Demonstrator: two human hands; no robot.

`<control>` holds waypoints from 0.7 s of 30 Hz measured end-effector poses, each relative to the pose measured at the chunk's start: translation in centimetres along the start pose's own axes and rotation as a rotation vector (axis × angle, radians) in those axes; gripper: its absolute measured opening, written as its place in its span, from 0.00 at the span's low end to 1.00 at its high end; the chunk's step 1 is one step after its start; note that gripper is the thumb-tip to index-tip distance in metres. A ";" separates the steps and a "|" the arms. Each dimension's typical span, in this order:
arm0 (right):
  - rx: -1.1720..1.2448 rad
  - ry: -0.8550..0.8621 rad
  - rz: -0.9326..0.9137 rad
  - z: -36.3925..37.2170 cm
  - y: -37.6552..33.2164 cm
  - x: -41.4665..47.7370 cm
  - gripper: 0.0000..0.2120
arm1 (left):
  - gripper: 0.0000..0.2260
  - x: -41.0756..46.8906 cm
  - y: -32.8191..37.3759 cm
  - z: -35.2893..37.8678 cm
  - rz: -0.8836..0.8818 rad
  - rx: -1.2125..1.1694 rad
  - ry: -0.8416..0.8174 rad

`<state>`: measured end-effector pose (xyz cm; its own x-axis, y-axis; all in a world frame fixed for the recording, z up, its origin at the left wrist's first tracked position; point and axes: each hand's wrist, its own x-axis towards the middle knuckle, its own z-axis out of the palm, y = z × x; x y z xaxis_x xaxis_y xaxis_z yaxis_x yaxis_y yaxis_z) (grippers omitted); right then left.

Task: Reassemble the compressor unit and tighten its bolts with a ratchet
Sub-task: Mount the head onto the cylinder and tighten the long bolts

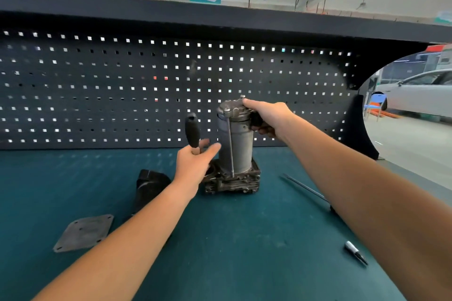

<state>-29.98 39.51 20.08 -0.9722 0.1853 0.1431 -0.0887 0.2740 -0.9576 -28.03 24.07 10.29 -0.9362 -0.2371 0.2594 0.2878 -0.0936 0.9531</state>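
Clasping compressor (pixel 241 144) with right hand (pixel 269 117), left hand (pixel 193 166) seemingly pinching ratchet handle (pixel 192 129).

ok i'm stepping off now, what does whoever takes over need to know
Left hand: holds the ratchet, handle up, beside the compressor.
Right hand: grips the top cap.
The compressor stands upright on the mat, with one long bolt fitted down its side.
Left: tightening the bolts. The square plate, black part and long rod lie loose.
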 end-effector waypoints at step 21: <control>0.239 -0.142 0.058 0.6 2.4 0.9 0.28 | 0.07 0.6 -0.6 1.4 0.130 0.246 -0.003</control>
<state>-31.23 39.73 17.79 -0.9963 0.0551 0.0659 -0.0641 0.0334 -0.9974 -29.04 25.35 10.04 -0.8953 -0.2285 0.3825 0.3488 0.1748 0.9208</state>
